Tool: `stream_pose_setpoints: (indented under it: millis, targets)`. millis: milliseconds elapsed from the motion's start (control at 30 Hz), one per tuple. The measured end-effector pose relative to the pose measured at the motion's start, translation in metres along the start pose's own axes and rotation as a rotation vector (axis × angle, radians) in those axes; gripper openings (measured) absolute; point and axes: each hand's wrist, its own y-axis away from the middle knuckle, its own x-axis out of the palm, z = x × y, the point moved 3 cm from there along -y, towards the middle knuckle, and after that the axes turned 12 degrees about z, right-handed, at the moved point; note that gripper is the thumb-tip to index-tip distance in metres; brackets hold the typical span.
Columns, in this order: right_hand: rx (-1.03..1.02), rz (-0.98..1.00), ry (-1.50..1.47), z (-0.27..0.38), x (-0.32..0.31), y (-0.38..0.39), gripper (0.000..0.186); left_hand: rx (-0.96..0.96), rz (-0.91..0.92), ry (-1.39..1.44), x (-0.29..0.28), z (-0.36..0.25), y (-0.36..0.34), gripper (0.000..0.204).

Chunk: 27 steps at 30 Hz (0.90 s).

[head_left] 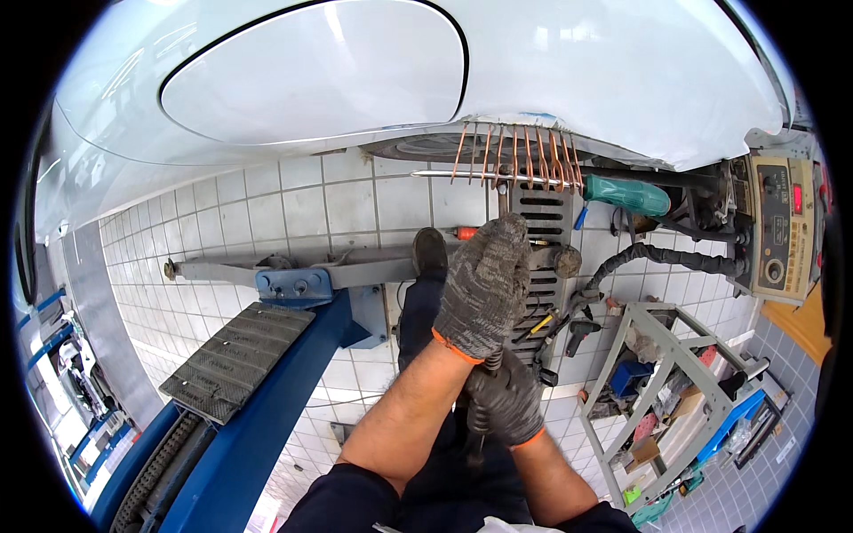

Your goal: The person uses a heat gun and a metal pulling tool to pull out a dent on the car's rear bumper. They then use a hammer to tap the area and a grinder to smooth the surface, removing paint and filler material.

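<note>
My gloved left hand (482, 284) is closed around a long metal pulling tool (504, 202), which runs up to a steel rod (435, 173) with a green handle (626, 194). My gloved right hand (505, 397) is closed on the tool's lower part, nearer my body. The rod passes through several copper pins (498, 155) standing out from the lower edge of a white car panel (613, 80). Some filler-like grey and blue marks show where the pins meet the panel. The tool's far tip is small and partly hidden among the pins.
A blue lift post and arm (249, 462) with a ribbed plate (235, 355) stand left. A welding unit (773, 231) with a thick hose (666, 258) is right, above a metal trolley (622, 400) of tools. A floor grate (542, 213), drill (582, 333) and small tools lie on the tiles.
</note>
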Motion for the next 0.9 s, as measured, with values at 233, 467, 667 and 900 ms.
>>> stream_pose_setpoints:
  millis: [233, 467, 667, 900]
  targets:
    - [0.099, -0.104, -0.081, -0.099, 0.037, 0.049, 0.017, -0.404, -0.013, 0.684, 0.000, 0.009, 0.002, 0.028]
    - [0.092, 0.016, 0.221, -0.023, 0.008, 0.023, 0.020, 0.063, -0.013, -0.308, -0.001, 0.000, 0.006, 0.037]
    - [-0.006, -0.037, 0.245, -0.083, 0.034, 0.043, 0.019, -0.125, 0.082, 0.051, -0.002, 0.001, 0.004, 0.050]
    - [0.131, -0.005, -0.033, -0.101, 0.035, 0.050, 0.019, 0.030, -0.010, 0.069, -0.003, 0.003, -0.001, 0.046]
